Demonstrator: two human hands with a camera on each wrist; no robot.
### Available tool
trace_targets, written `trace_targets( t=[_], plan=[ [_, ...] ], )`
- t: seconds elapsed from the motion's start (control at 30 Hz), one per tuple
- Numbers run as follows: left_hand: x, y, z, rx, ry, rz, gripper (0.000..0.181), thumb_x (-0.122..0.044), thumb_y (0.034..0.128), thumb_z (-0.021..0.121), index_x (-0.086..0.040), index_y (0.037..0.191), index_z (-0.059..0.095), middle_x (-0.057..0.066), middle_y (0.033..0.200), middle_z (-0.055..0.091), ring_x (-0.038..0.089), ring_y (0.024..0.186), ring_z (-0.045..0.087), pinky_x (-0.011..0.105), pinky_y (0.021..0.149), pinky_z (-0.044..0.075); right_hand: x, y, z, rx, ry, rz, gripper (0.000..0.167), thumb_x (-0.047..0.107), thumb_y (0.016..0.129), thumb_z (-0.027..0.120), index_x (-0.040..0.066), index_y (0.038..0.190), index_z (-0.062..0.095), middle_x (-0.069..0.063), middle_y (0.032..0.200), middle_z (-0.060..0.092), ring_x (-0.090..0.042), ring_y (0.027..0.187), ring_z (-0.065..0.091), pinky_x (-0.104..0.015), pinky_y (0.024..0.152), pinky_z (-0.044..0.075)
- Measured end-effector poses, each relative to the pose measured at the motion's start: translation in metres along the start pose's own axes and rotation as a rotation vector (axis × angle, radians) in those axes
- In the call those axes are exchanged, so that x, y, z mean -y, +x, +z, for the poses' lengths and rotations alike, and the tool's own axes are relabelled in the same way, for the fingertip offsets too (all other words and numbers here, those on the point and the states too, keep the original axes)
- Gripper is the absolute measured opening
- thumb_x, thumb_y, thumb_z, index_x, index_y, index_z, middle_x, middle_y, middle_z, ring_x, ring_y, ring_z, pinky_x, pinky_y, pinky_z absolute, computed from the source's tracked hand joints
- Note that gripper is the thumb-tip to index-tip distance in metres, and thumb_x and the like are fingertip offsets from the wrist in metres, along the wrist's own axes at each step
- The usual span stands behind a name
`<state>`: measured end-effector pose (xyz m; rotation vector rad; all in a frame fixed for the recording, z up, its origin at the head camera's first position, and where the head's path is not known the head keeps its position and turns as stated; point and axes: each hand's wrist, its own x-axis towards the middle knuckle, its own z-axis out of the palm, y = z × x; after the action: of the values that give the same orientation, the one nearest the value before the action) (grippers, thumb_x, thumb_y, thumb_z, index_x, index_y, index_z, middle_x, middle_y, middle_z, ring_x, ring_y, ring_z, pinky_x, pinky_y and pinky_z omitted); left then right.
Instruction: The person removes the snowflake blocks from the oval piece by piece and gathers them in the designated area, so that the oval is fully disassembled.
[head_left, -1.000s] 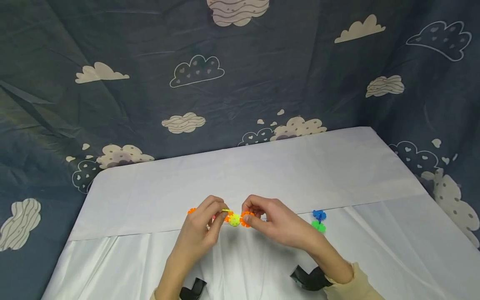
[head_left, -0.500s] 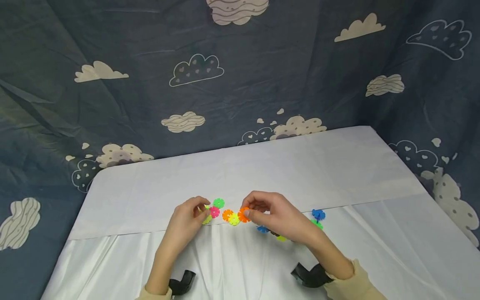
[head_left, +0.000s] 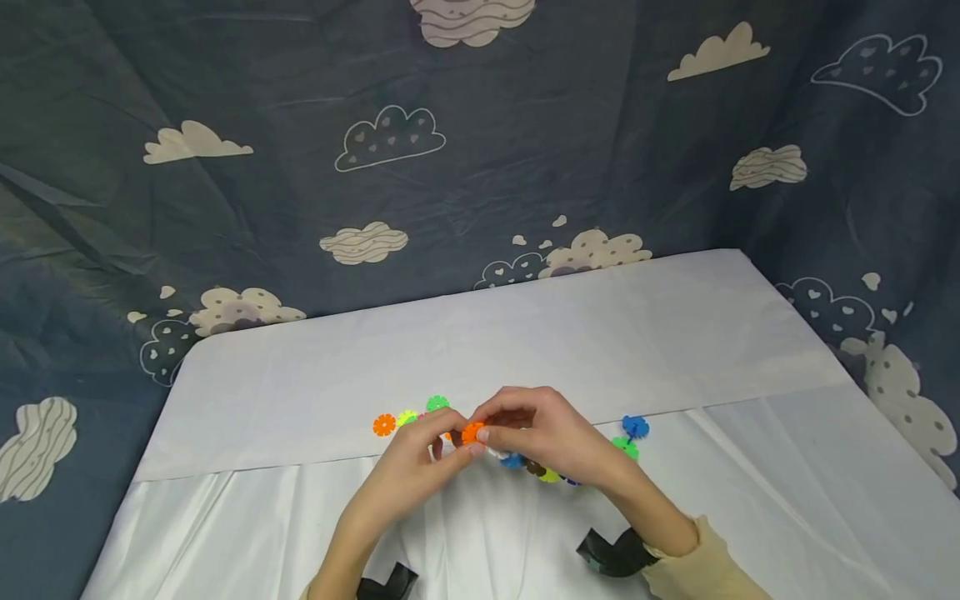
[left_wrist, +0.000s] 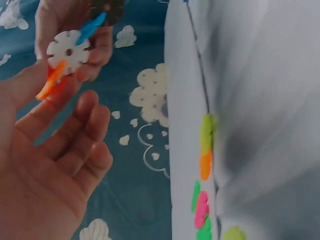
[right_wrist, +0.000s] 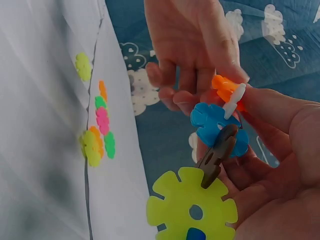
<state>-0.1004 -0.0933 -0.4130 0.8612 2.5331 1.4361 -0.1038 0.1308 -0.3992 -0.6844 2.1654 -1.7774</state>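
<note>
A chain of slotted flower-shaped plastic discs hangs from my hands. In the head view my right hand (head_left: 547, 433) pinches its end at the orange disc (head_left: 472, 432). My left hand (head_left: 408, 467) meets it there, thumb and index finger on the same orange disc. From the orange disc the chain runs through a white disc (left_wrist: 68, 52), a blue disc (right_wrist: 215, 125), a brown disc (right_wrist: 218, 156) and a yellow disc (right_wrist: 192, 200). A bit of dark blue shows below the yellow one. My right palm partly hides the chain in the head view.
Loose discs lie on the white-covered table beyond my left hand, among them an orange disc (head_left: 384, 425), a yellow disc (head_left: 407, 417) and a green disc (head_left: 437, 403). Right of my right hand are a blue disc (head_left: 635, 427) and a green disc (head_left: 626, 447). A cloud-patterned curtain (head_left: 285, 208) stands behind.
My left hand, earlier with a yellow disc, moved left over the loose discs, then came back right without it to the orange disc. My right hand kept its hold and shifted slightly left.
</note>
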Motion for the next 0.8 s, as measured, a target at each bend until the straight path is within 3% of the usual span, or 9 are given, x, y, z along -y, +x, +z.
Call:
trace_targets(
  t=[0.27, 0.37, 0.57, 0.8],
  plan=[
    [-0.001, 0.0, 0.006, 0.044, -0.085, -0.022, 0.006, -0.021, 0.0958, 0.067, -0.026, 0.097, 0.064, -0.012, 0.088, 0.06, 0.013, 0.083, 0.055, 0.028, 0.068, 0.047, -0.001, 0.002, 0.004, -0.027, 0.025, 0.091, 0.019, 0.014, 0.09, 0.073, 0.01, 0.106, 0.064, -0.005, 0.092, 0.068, -0.023, 0.081, 0.066, -0.034, 0.073, 0.056],
    [0.0, 0.0, 0.005, 0.032, -0.132, -0.026, 0.002, -0.025, 0.0974, 0.064, -0.024, 0.096, 0.065, -0.01, 0.089, 0.06, 0.015, 0.084, 0.056, 0.03, 0.071, 0.048, -0.002, 0.003, 0.001, -0.011, 0.022, 0.072, 0.018, 0.019, 0.094, 0.069, 0.009, 0.109, 0.066, -0.005, 0.098, 0.068, -0.022, 0.085, 0.066, -0.033, 0.076, 0.056],
    [0.003, 0.002, 0.004, -0.032, -0.177, 0.002, 0.011, -0.025, 0.0954, 0.066, -0.015, 0.095, 0.07, -0.007, 0.088, 0.063, 0.016, 0.082, 0.057, 0.031, 0.073, 0.048, -0.003, 0.002, -0.007, 0.056, 0.005, 0.049, 0.022, 0.021, 0.102, 0.057, 0.009, 0.118, 0.067, -0.002, 0.107, 0.068, -0.024, 0.081, 0.06, -0.032, 0.067, 0.053],
    [0.003, 0.001, 0.001, -0.044, -0.209, 0.017, 0.005, -0.015, 0.0948, 0.066, -0.017, 0.097, 0.07, -0.001, 0.09, 0.064, 0.017, 0.083, 0.059, 0.031, 0.072, 0.049, -0.002, 0.002, -0.009, 0.125, 0.049, 0.079, 0.018, 0.019, 0.099, 0.061, 0.013, 0.115, 0.068, -0.011, 0.094, 0.065, -0.021, 0.067, 0.052, -0.029, 0.055, 0.045]
  ],
)
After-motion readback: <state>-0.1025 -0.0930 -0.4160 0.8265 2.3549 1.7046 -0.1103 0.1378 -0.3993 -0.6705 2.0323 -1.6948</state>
